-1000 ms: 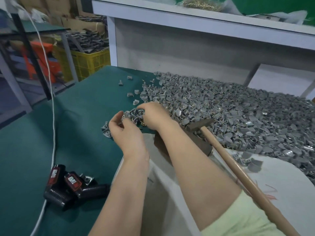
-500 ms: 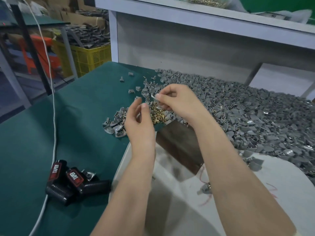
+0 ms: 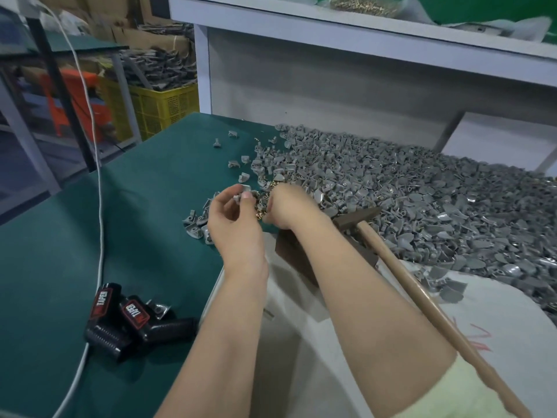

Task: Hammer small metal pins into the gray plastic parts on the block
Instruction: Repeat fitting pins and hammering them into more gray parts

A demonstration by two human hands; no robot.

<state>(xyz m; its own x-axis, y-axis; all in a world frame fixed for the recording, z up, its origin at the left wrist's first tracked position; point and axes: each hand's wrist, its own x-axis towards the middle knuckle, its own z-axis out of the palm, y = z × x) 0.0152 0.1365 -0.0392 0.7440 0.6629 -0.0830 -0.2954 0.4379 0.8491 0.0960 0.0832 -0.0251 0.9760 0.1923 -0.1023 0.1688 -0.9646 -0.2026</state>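
A gray part (image 3: pixel 241 197) is pinched between thumb and fingertips of the left hand (image 3: pixel 233 224). Just beside them, the fingers of the right hand (image 3: pixel 287 206) are curled down onto brass pins (image 3: pixel 261 208); whether anything is gripped cannot be told. Nearer than these fingers, the brown block (image 3: pixel 294 254) is partly covered by the forearm, with the hammer (image 3: pixel 358 220) laid to its right against the gray pile (image 3: pixel 437 200).

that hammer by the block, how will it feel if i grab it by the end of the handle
Probably head-heavy: the hammer has a dark metal head on a long, slim wooden handle, so it would likely dip at the head end. The handle looks rigid and smooth, maybe slippery. The squared head should keep it from rolling.
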